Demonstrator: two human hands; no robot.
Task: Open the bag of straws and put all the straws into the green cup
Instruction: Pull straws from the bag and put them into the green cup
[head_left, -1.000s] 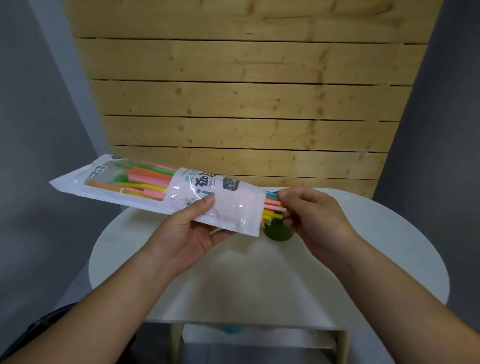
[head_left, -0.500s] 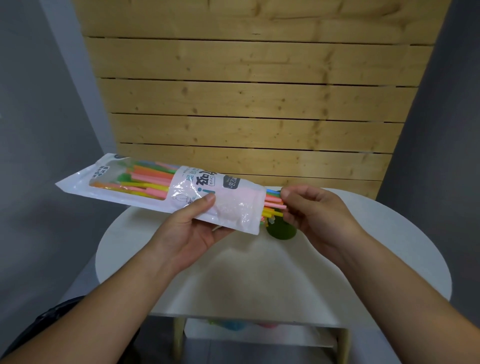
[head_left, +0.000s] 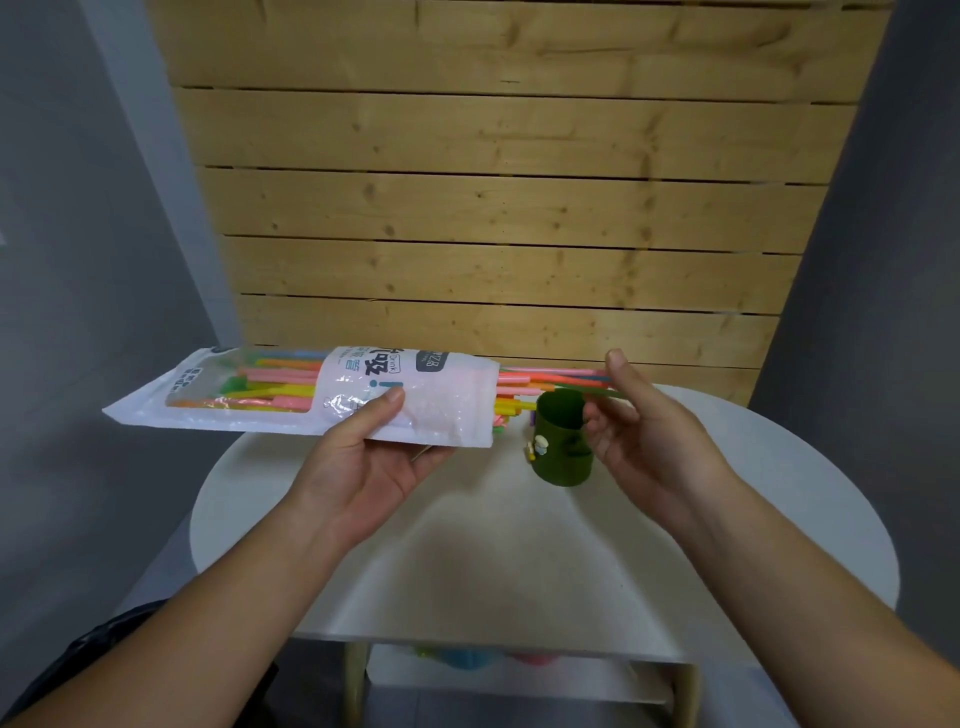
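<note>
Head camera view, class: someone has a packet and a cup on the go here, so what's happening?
A person holds the bag of straws level above the white table in the left hand. The right hand grips the ends of the straws that stick out of the bag's open end. The green cup stands upright on the table just below them, with no straws in it yet.

Noted a white bag (head_left: 447, 415), clear-windowed toward 9 o'clock, lettered dark and blue. Saw pink, orange, yellow, green and blue straws (head_left: 545, 382). Found a dark green cup (head_left: 563, 457) at 3 o'clock of the bag, white table (head_left: 519, 561) at 6 o'clock, knotty pale-wood planks (head_left: 493, 208) at 12 o'clock.
</note>
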